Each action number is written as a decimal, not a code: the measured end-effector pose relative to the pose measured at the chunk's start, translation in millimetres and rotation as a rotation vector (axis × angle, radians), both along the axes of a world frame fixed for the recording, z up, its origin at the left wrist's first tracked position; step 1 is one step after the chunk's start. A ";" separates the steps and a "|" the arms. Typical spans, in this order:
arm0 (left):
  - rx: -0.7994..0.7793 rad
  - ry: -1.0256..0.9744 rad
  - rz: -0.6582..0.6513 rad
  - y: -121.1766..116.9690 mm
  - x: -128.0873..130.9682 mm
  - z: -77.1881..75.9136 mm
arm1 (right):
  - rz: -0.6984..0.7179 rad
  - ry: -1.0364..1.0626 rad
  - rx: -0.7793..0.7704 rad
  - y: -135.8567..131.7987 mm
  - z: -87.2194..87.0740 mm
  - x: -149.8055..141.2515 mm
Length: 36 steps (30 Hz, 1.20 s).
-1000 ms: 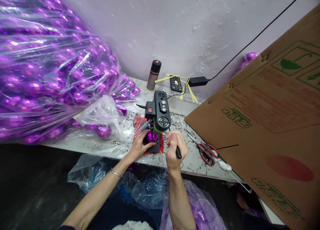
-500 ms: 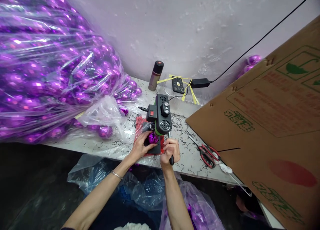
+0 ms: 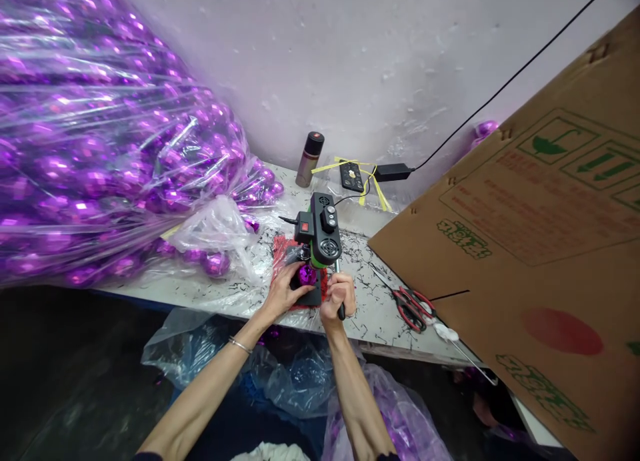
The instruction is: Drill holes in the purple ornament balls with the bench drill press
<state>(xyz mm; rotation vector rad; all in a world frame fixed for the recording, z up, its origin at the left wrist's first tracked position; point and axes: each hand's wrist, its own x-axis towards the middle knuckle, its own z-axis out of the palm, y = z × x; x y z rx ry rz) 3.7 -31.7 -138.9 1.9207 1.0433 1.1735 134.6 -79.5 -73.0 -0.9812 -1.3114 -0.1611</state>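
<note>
A shiny purple ball ornament (image 3: 307, 274) sits under the head of a small black bench press machine (image 3: 325, 227). My left hand (image 3: 283, 291) grips that ball from the left, thumb on the near side and fingers on the far side. My right hand (image 3: 339, 295) is wrapped round the black-ended lever handle (image 3: 341, 312) on the machine's right side. Beneath the machine lies a red mat (image 3: 281, 247), partly covered by its dark base. The ball's top is hidden by the machine head.
A big clear bag of purple balls (image 3: 125, 147) fills the left. Red-handled scissors (image 3: 413, 307) lie to the right, beside a large cardboard box (image 3: 500, 247). A spray can (image 3: 309, 159) and a black power adapter (image 3: 393, 172) are behind. Black scraps litter the table (image 3: 370, 314).
The view has shifted slightly, so the box and wall appear further left. Both hands keep their holds on the ball and the lever; the lever's end sits marginally higher in view.
</note>
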 end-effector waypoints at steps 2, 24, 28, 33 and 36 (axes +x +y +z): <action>0.023 -0.002 0.008 1.0 0.6 -1.3 | 0.007 -0.009 -0.003 -0.4 0.8 0.6; 0.307 0.225 -0.070 -99.7 -52.8 -17.1 | 0.027 0.013 -0.045 -21.2 77.0 5.2; 0.344 0.416 -0.131 -140.9 -68.3 -35.0 | 0.023 0.023 -0.063 -24.8 62.7 1.5; 0.432 0.339 -0.089 -118.8 -65.9 -21.0 | 0.041 0.059 -0.074 -23.1 62.0 -2.1; 0.389 0.300 0.121 -51.7 -66.7 9.2 | 0.041 0.056 -0.082 -22.8 64.0 -1.9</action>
